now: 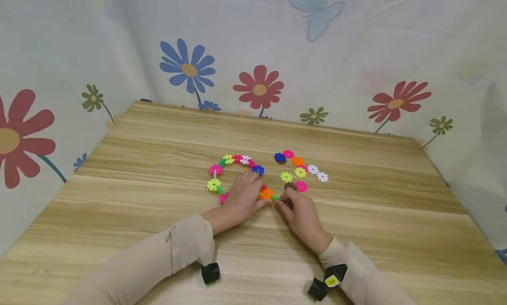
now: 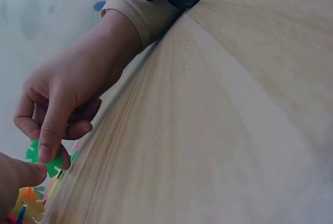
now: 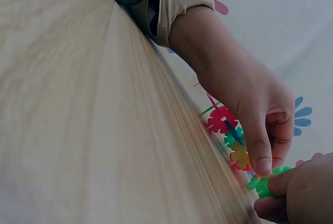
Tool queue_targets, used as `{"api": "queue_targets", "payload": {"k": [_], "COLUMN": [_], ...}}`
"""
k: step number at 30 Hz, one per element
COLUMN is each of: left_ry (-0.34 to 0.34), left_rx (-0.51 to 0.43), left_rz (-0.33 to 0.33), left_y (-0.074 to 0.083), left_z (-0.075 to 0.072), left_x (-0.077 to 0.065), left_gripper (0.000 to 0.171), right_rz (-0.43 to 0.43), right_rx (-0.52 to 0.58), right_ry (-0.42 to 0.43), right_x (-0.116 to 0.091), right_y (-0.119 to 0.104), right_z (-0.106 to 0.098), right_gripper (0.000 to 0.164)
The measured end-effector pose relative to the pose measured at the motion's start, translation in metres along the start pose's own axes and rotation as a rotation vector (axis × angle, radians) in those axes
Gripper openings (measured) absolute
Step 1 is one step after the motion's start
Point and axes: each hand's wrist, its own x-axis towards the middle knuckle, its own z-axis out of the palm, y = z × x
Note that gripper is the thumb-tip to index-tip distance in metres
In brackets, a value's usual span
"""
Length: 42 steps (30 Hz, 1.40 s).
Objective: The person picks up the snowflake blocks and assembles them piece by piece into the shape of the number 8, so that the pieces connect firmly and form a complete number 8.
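Observation:
Notched plastic flower discs in many colours are linked edge to edge in a curved chain (image 1: 214,185) on the wooden table. My left hand (image 1: 246,194) lies over the chain's near right part, gripping it by an orange disc (image 1: 267,193) between thumb and fingers. From the right, my right hand (image 1: 304,213) pinches a green disc (image 2: 53,168) at the chain's end, beside the orange one. The two hands' fingertips are close together in the right wrist view, where the green disc (image 3: 264,186) is partly covered by fingers.
Several loose discs lie beyond the right hand, among them a blue disc (image 1: 280,157), a white disc (image 1: 322,177), a yellow disc (image 1: 286,177) and a pink disc (image 1: 301,186). A flower-printed cloth (image 1: 325,71) hangs behind the table (image 1: 178,137).

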Motion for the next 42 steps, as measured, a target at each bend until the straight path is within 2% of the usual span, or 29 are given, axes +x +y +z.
{"api": "queue_targets", "payload": {"k": [9, 15, 21, 28, 36, 42], "left_ry": [-0.022, -0.007, -0.024, -0.113, -0.269, -0.324], "left_rx": [0.023, 0.065, 0.115, 0.172, 0.081, 0.039], "left_rz": [0.014, 0.04, 0.051, 0.041, 0.025, 0.015], "left_y": [0.001, 0.001, 0.005, 0.012, 0.019, 0.01], "left_z": [-0.002, 0.0, -0.003, -0.012, -0.025, -0.044], "left_x": [-0.001, 0.001, 0.001, 0.005, 0.015, 0.023], "left_gripper": [0.04, 0.037, 0.036, 0.035, 0.048, 0.036], "right_rz": [-0.037, 0.008, -0.004, 0.022, -0.005, -0.032], "right_rx": [0.0, -0.005, -0.026, -0.045, -0.038, -0.018], "right_ry": [-0.033, -0.045, -0.054, -0.069, -0.084, -0.094], "right_x": [0.004, 0.004, 0.008, 0.015, 0.021, 0.022], "right_y": [-0.006, -0.003, 0.002, 0.01, 0.019, 0.022], "right_z": [0.0, -0.001, -0.002, -0.005, -0.008, -0.009], "right_gripper": [0.018, 0.018, 0.012, 0.008, 0.006, 0.005]}}
